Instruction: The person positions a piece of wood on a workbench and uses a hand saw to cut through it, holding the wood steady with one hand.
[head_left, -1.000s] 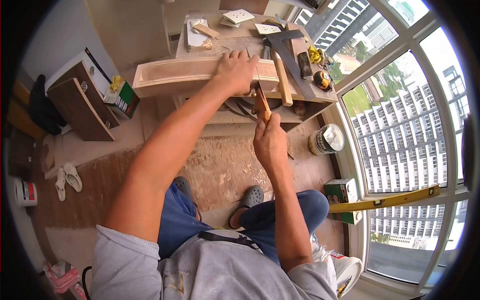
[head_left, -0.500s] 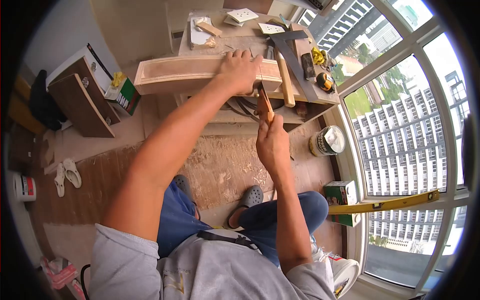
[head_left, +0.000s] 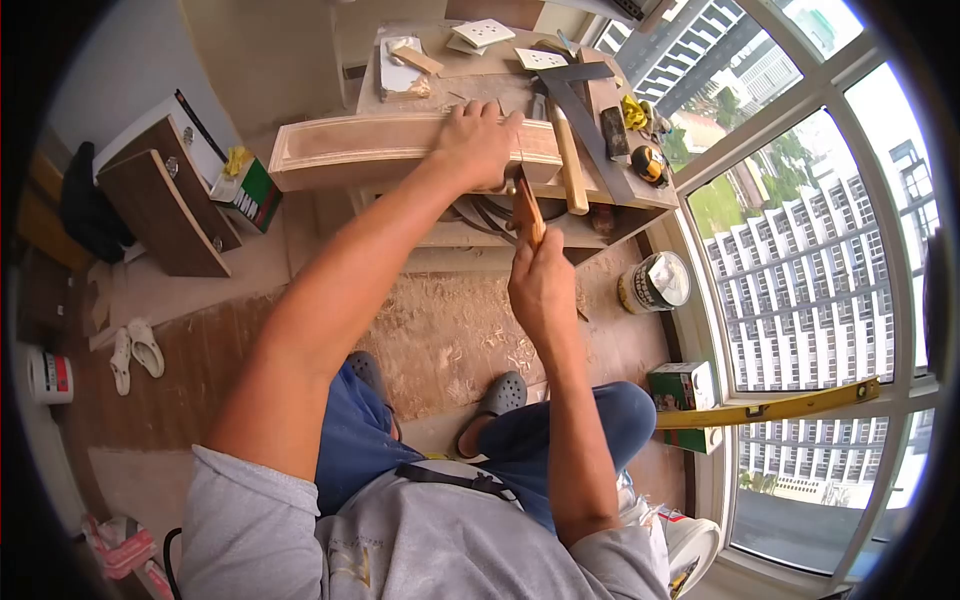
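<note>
A long moulded wooden board (head_left: 350, 148) lies across a low workbench (head_left: 470, 232). My left hand (head_left: 478, 143) presses flat on the board near its right end. My right hand (head_left: 541, 285) grips the wooden handle of a handsaw (head_left: 527, 208), whose thin blade runs up across the board just right of my left fingers. The blade sits in a cut line on the board.
On the bench lie a hammer (head_left: 568, 160), a steel square (head_left: 580, 100), a tape measure (head_left: 648, 162) and white switch plates (head_left: 483, 32). A tin can (head_left: 655, 281), a green box (head_left: 685, 395) and a yellow level (head_left: 770, 405) sit by the window. Sawdust covers the floor; sandals (head_left: 135, 350) lie left.
My right hand has drawn the saw handle slightly back and forth along the cut; the left hand stays pressed on the board.
</note>
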